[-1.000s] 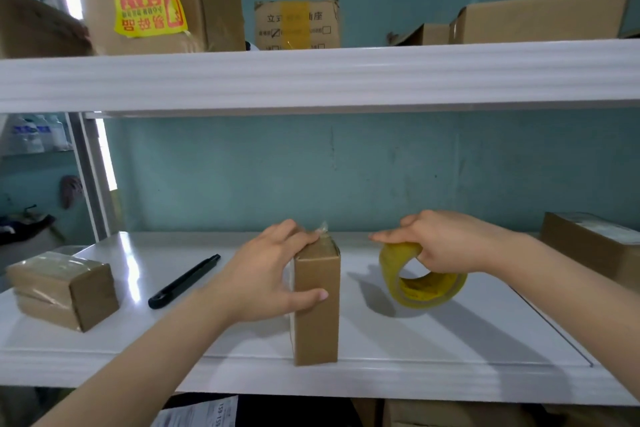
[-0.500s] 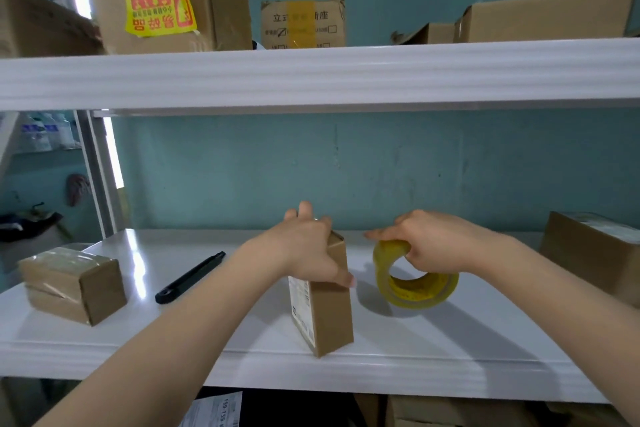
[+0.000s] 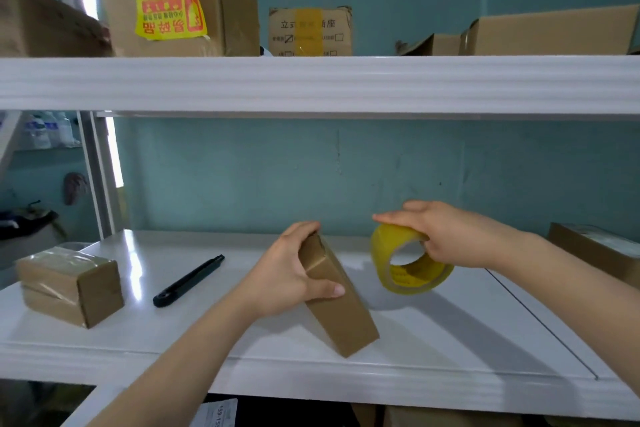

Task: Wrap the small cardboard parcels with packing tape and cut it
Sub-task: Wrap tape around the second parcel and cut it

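Parcel (image 3: pixel 341 315) now tilts further over, gripped by left hand (image 3: pixel 287 274)

A teal wall (image 3: pixel 346 177) runs behind white shelving. The glossy lower shelf (image 3: pixel 450 340) catches a streak of light. The upper shelf (image 3: pixel 311 83) carries brown cardboard boxes (image 3: pixel 235 3), one with a yellow sticker (image 3: pixel 169 9). At the left stands a grey post (image 3: pixel 98 177), with bright daylight beside it and bottles (image 3: pixel 48 130) beyond.

Lg box (image 3: pixel 228 10) w/ yellow sticker (image 3: pixel 169 10)
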